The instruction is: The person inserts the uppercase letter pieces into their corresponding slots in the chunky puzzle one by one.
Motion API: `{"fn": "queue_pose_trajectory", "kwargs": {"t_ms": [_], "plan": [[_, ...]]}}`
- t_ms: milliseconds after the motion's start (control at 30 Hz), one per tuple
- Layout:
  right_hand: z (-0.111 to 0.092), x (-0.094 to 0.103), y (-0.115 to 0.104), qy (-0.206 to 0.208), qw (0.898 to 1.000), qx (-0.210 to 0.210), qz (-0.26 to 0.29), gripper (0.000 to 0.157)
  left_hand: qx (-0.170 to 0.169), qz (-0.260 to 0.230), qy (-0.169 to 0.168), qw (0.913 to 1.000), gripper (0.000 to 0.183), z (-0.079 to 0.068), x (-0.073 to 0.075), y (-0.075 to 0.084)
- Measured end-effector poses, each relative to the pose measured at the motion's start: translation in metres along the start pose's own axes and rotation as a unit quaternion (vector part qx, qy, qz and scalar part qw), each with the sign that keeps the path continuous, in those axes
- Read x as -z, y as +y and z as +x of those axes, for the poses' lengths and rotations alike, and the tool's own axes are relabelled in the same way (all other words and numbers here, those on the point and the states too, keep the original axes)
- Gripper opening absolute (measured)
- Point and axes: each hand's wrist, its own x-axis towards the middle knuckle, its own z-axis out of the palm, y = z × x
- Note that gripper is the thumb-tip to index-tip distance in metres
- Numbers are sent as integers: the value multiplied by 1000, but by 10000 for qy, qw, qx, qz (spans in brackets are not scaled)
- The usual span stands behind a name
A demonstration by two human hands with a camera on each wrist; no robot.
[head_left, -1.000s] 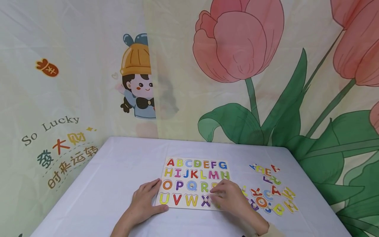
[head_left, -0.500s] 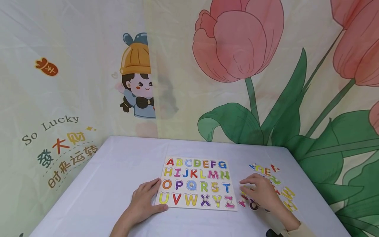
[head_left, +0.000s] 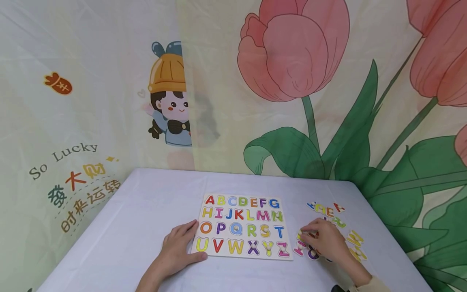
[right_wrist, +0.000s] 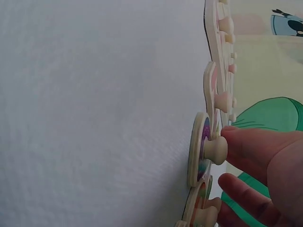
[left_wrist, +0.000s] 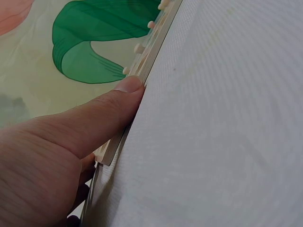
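Note:
A wooden alphabet puzzle board (head_left: 222, 256) lies mid-table, its letter places A to Z in rows. Several places, such as G, Q, S, X, Y and Z, show a knob. My left hand (head_left: 176, 245) rests at the board's near left corner, with fairly straight fingers along the left side. In the left wrist view, the thumb (left_wrist: 111, 106) presses the front edge of the board. Right of the board, my right hand (head_left: 322, 239) pinches a yellow letter piece (head_left: 299, 234); its fingertips are partly hidden in the right wrist view.
Close to my right hand lie a pink H piece (head_left: 300, 248) and a purple knobbed piece (right_wrist: 204, 135). Several more loose letters, including a red A (head_left: 339, 207) and a yellow piece (head_left: 354, 238), are scattered behind and beside it on the white-covered table (head_left: 146, 202).
My right hand has left the board's lower right area, moved right to the loose letters, and lowered its fingertips onto the yellow piece. My left hand has stayed at the corner.

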Motion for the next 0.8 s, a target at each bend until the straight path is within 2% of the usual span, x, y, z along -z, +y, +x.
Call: {"fn": "queue_pose_trajectory", "kwargs": {"t_ms": [467, 800], "plan": [[5, -11, 3, 174, 9997, -62, -130, 11, -23, 5, -15, 10000, 111, 1, 1, 0], [9, -3, -14, 196, 9994, 283, -6, 10, -9, 4, 5, 10000, 110, 1, -1, -1]]}}
